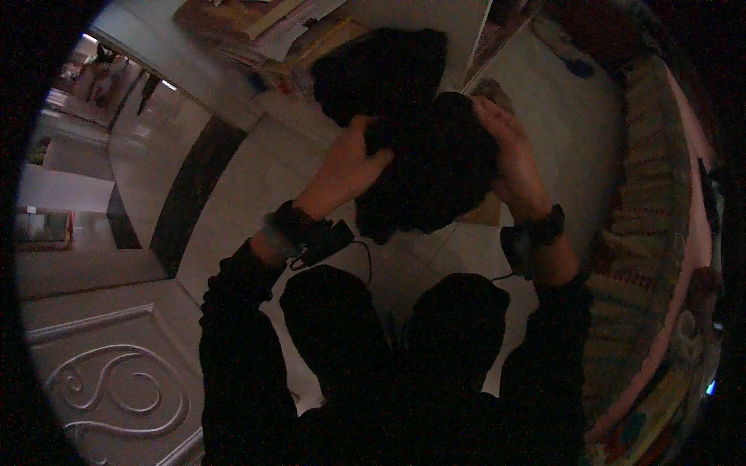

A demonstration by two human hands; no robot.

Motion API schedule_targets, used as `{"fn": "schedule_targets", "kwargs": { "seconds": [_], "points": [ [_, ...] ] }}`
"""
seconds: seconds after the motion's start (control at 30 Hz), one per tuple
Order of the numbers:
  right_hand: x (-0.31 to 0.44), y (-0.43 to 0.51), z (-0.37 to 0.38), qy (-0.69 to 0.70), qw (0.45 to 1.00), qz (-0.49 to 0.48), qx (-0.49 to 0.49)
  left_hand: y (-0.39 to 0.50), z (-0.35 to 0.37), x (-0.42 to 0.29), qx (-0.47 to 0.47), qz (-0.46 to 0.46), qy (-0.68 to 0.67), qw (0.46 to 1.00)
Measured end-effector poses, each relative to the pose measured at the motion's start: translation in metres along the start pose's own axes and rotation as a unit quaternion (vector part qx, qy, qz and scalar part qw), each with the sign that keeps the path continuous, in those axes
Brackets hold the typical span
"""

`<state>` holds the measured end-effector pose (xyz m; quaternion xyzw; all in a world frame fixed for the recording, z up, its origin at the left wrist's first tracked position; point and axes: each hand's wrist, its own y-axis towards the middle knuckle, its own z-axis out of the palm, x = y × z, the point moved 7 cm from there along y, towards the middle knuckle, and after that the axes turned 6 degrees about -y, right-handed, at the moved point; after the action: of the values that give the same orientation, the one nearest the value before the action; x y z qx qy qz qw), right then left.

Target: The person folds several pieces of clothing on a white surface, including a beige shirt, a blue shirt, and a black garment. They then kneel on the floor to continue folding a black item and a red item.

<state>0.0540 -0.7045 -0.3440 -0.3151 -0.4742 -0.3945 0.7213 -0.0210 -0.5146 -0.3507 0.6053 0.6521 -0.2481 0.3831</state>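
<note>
Between my hands is a dark, soft-looking cloth item (431, 163), probably a garment; the dim light hides its details. My left hand (349, 163) grips its left side, with the thumb lying across the dark fabric. Along the right edge, my right hand (513, 145) holds the cloth with the fingers near its upper corner. The upper part of the fabric spreads away from me and to the left. Both wrists wear dark bands, each with a small box and a thin cable. My knees, in dark trousers (332, 303), are below the cloth.
Papers or books (280, 35) lie piled at the top. On the right runs a bed or couch edge with ruffled fabric (647, 192). A door panel with scroll relief (116, 378) stands at lower left, beside a doorway to a brighter room. Pale tiled floor (431, 250) lies beneath.
</note>
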Motion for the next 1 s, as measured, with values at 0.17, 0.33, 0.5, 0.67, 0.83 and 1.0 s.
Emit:
{"fn": "schedule_targets", "kwargs": {
  "seconds": [0.17,0.33,0.5,0.67,0.83,1.0],
  "points": [
    [0.000,0.002,-0.034,-0.034,0.997,-0.036,-0.060,0.012,-0.003,0.043,-0.002,-0.029,-0.011,0.999],
    [0.008,0.016,-0.052,0.014,0.997,-0.025,-0.068,0.002,-0.009,0.028,0.124,0.178,-0.067,0.974],
    [0.004,0.021,-0.054,-0.046,0.996,-0.041,-0.058,-0.016,0.012,0.025,0.284,-0.138,-0.283,0.905],
    [-0.002,0.035,-0.040,-0.258,0.955,-0.125,-0.076,-0.011,0.022,0.010,0.310,-0.157,-0.320,0.881],
    [-0.018,0.036,-0.010,-0.203,0.975,-0.087,0.031,-0.009,0.038,0.013,0.409,-0.112,-0.244,0.872],
    [-0.025,0.032,0.008,-0.238,0.964,-0.083,0.087,-0.030,0.069,0.019,0.464,-0.175,-0.212,0.842]
  ]
}}
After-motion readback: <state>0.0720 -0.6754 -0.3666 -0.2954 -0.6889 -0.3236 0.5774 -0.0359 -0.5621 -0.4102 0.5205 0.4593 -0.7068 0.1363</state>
